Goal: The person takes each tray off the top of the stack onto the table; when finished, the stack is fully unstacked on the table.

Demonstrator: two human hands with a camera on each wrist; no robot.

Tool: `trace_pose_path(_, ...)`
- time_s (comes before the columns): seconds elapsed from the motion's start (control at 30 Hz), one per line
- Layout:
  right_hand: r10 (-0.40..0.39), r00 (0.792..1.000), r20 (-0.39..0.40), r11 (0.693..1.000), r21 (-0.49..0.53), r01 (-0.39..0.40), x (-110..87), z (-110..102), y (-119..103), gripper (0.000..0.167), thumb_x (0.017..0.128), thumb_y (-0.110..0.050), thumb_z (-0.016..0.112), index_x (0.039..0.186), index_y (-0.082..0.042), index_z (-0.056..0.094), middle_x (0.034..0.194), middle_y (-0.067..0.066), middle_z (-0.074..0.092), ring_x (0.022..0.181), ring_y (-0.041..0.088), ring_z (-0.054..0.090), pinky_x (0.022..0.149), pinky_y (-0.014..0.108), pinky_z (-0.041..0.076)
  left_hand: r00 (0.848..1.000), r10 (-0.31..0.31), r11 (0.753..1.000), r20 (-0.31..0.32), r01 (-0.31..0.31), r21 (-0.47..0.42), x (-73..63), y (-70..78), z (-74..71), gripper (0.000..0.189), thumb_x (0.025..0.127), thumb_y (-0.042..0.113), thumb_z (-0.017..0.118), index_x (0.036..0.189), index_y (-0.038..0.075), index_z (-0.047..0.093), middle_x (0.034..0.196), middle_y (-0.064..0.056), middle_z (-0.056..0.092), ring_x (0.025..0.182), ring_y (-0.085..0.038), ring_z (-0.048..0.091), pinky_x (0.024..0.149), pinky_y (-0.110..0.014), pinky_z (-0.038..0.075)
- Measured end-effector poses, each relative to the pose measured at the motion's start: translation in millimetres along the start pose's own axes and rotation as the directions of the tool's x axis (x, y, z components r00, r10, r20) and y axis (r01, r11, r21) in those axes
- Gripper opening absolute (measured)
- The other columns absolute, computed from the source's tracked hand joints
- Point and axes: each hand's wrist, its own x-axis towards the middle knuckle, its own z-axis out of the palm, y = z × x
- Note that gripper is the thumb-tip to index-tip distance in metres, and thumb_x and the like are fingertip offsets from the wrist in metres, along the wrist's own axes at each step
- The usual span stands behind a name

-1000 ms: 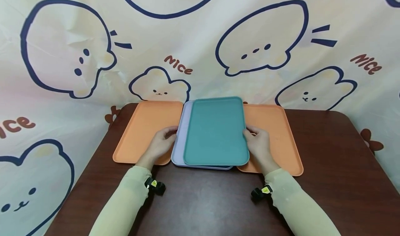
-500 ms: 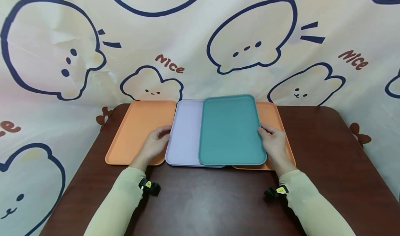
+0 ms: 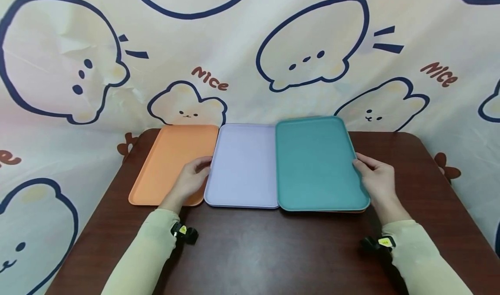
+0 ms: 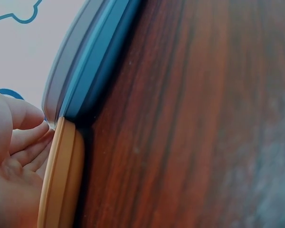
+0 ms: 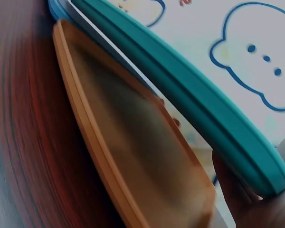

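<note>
Right hand (image 3: 378,180) pinches teal tray (image 3: 318,165) at 3 o'clock rim | it tilts above an orange tray (image 5: 133,142), 3 o'clock of lavender tray (image 3: 244,167) | left hand (image 3: 191,180) at lavender's 9 o'clock edge, whether pinching I can't tell

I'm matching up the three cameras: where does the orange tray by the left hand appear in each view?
Head: orange tray left of centre, partly covered by the left hand.
Left wrist: bottom, left of centre, seen edge-on.
Right wrist: not in it; the second orange tray there lies below the teal tray.
Shared landmark: dark tabletop, in all three.
</note>
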Motion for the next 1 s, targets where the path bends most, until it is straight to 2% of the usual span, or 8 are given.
trace_pose_path(0.13, 0.005, 1.000, -0.006, 1.000, -0.030, -0.005, 5.8, -24, 8, 0.054, 0.110, -0.040, 0.061, 0.156, -0.013, 0.058, 0.169, 0.014, 0.047, 0.128, 0.008, 0.064, 0.078, 0.008, 0.056, 1.000, -0.006, 1.000, -0.005, 0.006, 0.007, -1.2, -0.4, -1.4, 0.048, 0.112, 0.013, 0.051, 0.157, -0.003, 0.051, 0.161, -0.025, 0.053, 0.154, -0.041, 0.046, 0.127, -0.056, 0.040)
trace_pose_path(0.3, 0.026, 1.000, -0.012, 0.995, -0.091, -0.027, 14.2, -56, 16, 0.059, 0.109, -0.046, 0.061, 0.158, -0.015, 0.056, 0.171, 0.013, 0.045, 0.104, -0.008, 0.058, 0.073, 0.010, 0.056, 1.000, -0.008, 1.000, -0.012, 0.008, 0.006, -1.6, -2.5, -3.1, 0.048, 0.112, 0.013, 0.051, 0.157, -0.003, 0.051, 0.161, -0.025, 0.053, 0.153, -0.041, 0.047, 0.127, -0.056, 0.039)
trace_pose_path(0.5, 0.086, 0.996, -0.038, 0.988, -0.124, -0.090, 24.3, -93, 26, 0.064, 0.106, -0.054, 0.062, 0.160, -0.021, 0.053, 0.167, 0.000, 0.049, 0.113, -0.002, 0.056, 0.070, 0.010, 0.054, 1.000, -0.008, 1.000, -0.008, 0.008, 0.002, -0.1, -3.2, -2.5, 0.047, 0.112, 0.013, 0.051, 0.156, -0.003, 0.051, 0.161, -0.025, 0.053, 0.153, -0.041, 0.047, 0.127, -0.056, 0.039)
trace_pose_path(0.6, 0.110, 0.993, -0.041, 0.989, -0.090, -0.113, 30.9, -113, 34, 0.066, 0.102, -0.055, 0.066, 0.160, -0.024, 0.054, 0.145, -0.015, 0.060, 0.112, -0.002, 0.054, 0.069, 0.010, 0.053, 1.000, -0.004, 1.000, 0.000, 0.004, -0.006, 0.3, -2.5, -1.5, 0.048, 0.112, 0.013, 0.052, 0.157, -0.003, 0.051, 0.161, -0.025, 0.053, 0.153, -0.041, 0.047, 0.127, -0.056, 0.040)
trace_pose_path(0.7, 0.120, 0.992, -0.048, 0.989, -0.076, -0.123, 37.3, -132, 41, 0.067, 0.100, -0.056, 0.069, 0.159, -0.026, 0.054, 0.122, -0.028, 0.055, 0.103, -0.006, 0.052, 0.067, 0.011, 0.052, 1.000, 0.000, 1.000, 0.013, 0.000, -0.016, 0.5, -2.4, -0.5, 0.049, 0.112, 0.013, 0.053, 0.157, -0.004, 0.050, 0.161, -0.026, 0.052, 0.152, -0.041, 0.048, 0.126, -0.056, 0.041)
trace_pose_path(0.83, 0.140, 0.987, -0.077, 0.983, -0.107, -0.148, 47.5, -152, 52, 0.068, 0.102, -0.057, 0.066, 0.161, -0.028, 0.050, 0.148, -0.019, 0.057, 0.115, 0.001, 0.057, 0.066, 0.011, 0.052, 1.000, 0.005, 1.000, 0.022, -0.005, -0.015, 0.0, -2.9, -0.1, 0.049, 0.111, 0.014, 0.054, 0.157, -0.004, 0.050, 0.161, -0.026, 0.052, 0.152, -0.042, 0.049, 0.125, -0.057, 0.042)
trace_pose_path(0.93, 0.165, 0.979, -0.119, 0.977, -0.120, -0.179, 55.7, -161, 59, 0.068, 0.105, -0.057, 0.060, 0.164, -0.027, 0.043, 0.175, -0.012, 0.035, 0.152, 0.019, 0.047, 0.101, 0.026, 0.059, 1.000, 0.015, 1.000, 0.021, -0.015, -0.007, 0.0, -3.3, -0.7, 0.050, 0.111, 0.013, 0.055, 0.157, -0.004, 0.050, 0.161, -0.026, 0.052, 0.152, -0.042, 0.049, 0.126, -0.057, 0.042)
trace_pose_path(1.0, 0.168, 0.974, -0.150, 0.973, -0.134, -0.188, 61.6, -167, 66, 0.068, 0.108, -0.055, 0.056, 0.166, -0.025, 0.039, 0.179, -0.004, 0.025, 0.166, 0.025, 0.029, 0.123, 0.043, 0.048, 0.999, 0.024, 1.000, 0.021, -0.024, -0.004, 0.4, -3.1, -0.9, 0.050, 0.111, 0.013, 0.055, 0.157, -0.004, 0.050, 0.161, -0.026, 0.052, 0.152, -0.043, 0.049, 0.126, -0.057, 0.042)
